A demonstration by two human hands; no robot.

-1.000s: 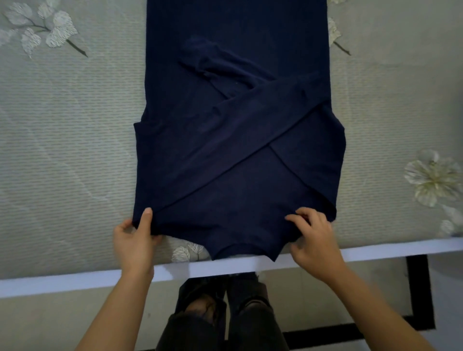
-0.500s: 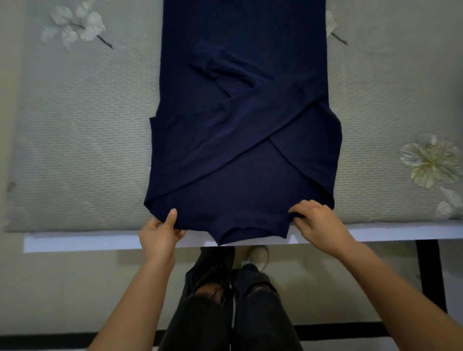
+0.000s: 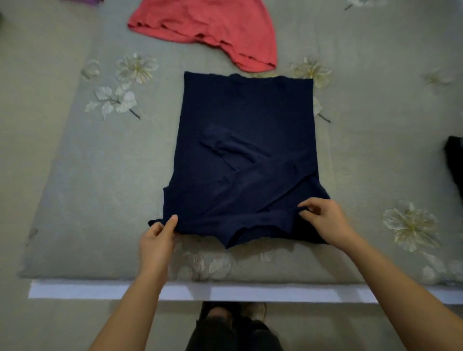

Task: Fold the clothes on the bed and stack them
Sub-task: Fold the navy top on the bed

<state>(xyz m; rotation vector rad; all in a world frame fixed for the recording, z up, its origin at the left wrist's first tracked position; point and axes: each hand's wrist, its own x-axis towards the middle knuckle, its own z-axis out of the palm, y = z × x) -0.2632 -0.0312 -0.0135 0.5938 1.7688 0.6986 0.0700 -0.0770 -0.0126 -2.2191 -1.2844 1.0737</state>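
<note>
A navy blue garment (image 3: 246,117) lies flat on the bed (image 3: 87,190), its sleeves folded across the middle. My left hand (image 3: 157,240) pinches its near left corner between thumb and fingers. My right hand (image 3: 325,220) grips the near right corner, fingers curled into the cloth. The near edge is lifted slightly off the bed between both hands.
A coral red garment (image 3: 208,27) lies spread beyond the navy one. A black cloth (image 3: 454,162) shows at the right edge and a purple scrap (image 3: 90,2) at the top left. The bed's white front edge (image 3: 225,291) runs below my hands.
The view has pulled back and up, showing the whole navy garment and the red one. Both hands have moved onward over the bed with the near edge, which is bunched and raised.
</note>
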